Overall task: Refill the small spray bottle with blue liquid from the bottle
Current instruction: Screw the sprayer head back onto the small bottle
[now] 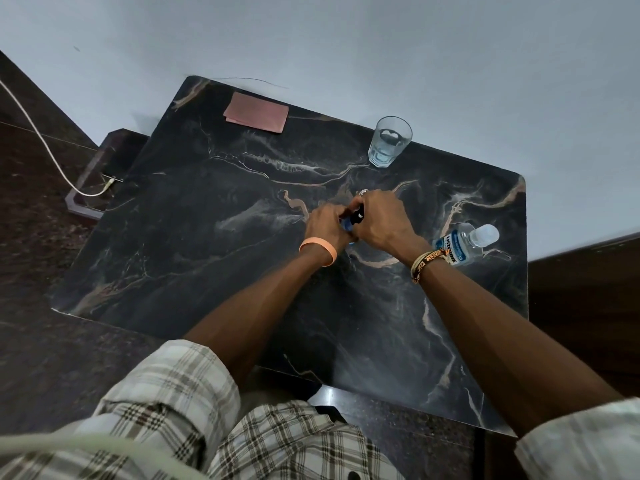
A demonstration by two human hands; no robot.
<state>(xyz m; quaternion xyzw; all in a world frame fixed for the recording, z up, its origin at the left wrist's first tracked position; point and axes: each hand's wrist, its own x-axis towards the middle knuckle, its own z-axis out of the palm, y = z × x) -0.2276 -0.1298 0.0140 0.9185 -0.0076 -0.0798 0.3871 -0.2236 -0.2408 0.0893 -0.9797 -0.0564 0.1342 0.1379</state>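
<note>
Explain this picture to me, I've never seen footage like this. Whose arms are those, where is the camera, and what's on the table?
There is no machine here. These are a person's two bare arms, filmed by one wide-angle camera worn on their head, which looks down at a dark marble table. That is why the arms reach in from the bottom edge.

The hands meet mid-table. The left hand grips the blue body of the small spray bottle, and the right hand curls round its dark top. One picture cannot show whether the top is being twisted.

To the right is the larger bottle of pale blue liquid, with its cap on. At the far edge are a glass holding a little clear liquid and a folded pink sheet.
</note>
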